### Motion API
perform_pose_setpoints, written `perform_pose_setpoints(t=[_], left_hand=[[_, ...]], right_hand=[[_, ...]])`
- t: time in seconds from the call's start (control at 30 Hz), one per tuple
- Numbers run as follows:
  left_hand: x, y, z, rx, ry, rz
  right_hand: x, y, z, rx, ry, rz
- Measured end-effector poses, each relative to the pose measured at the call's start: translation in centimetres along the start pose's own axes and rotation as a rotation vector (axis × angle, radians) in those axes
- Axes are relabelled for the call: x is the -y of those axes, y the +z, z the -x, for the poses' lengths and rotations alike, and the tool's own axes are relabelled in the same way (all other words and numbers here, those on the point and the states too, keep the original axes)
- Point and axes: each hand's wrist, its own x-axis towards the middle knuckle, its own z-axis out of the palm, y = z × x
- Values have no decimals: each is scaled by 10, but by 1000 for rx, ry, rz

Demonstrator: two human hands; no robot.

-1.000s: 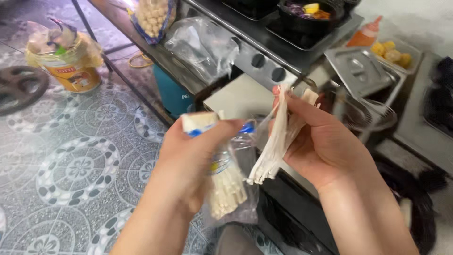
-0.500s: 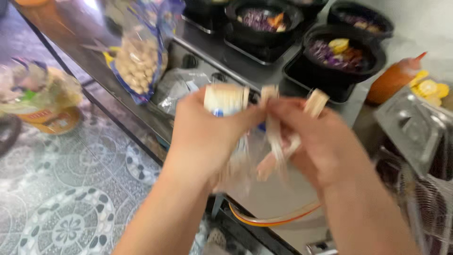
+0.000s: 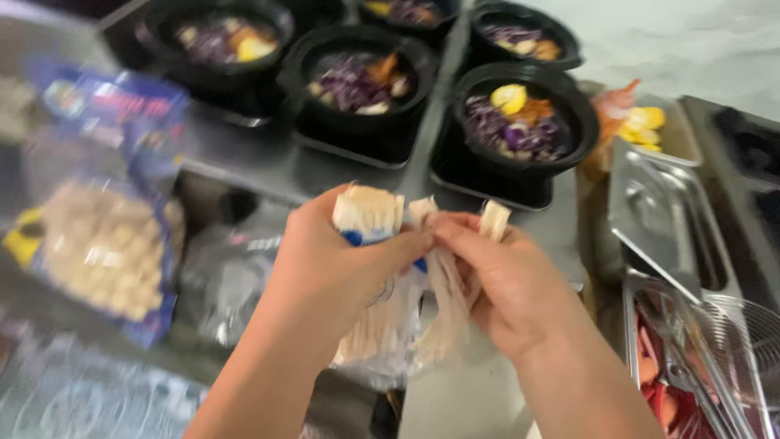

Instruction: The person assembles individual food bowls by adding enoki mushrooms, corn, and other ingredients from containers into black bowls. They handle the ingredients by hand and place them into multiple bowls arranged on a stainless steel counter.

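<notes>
Pale mushroom bundle (image 3: pixel 370 215) gripped by left hand (image 3: pixel 333 268), right hand (image 3: pixel 504 284) pulling strands.

Motion blur smears the blue bag of pale round pieces (image 3: pixel 101 244) at left, the left hand (image 3: pixel 333 260) hides much of the mushroom bundle (image 3: pixel 390 317), and the far bowls (image 3: pixel 520 36) and right-side wire basket (image 3: pixel 743 349) run off the edges.

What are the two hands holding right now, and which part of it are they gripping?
The left hand grips a bagged bunch of thin white mushrooms near its cut base end. The right hand pinches a separate clump of mushrooms near its base.
</notes>
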Motion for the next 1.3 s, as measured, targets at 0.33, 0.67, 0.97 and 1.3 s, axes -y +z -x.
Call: perform_pose_setpoints(t=[0.33, 0.67, 0.97, 1.3], left_hand=[[-27, -40, -61, 206, -142, 318], [-27, -45, -63, 309, -94, 318], [-21, -21, -76, 181, -194, 239], [-7, 53, -114, 177, -238, 225]], right_hand=[[29, 19, 6, -108, -272, -208], [58, 22, 58, 378, -492, -956], [106, -123, -18, -306, -391, -1195], [125, -186, -289, -547, -317, 764]])
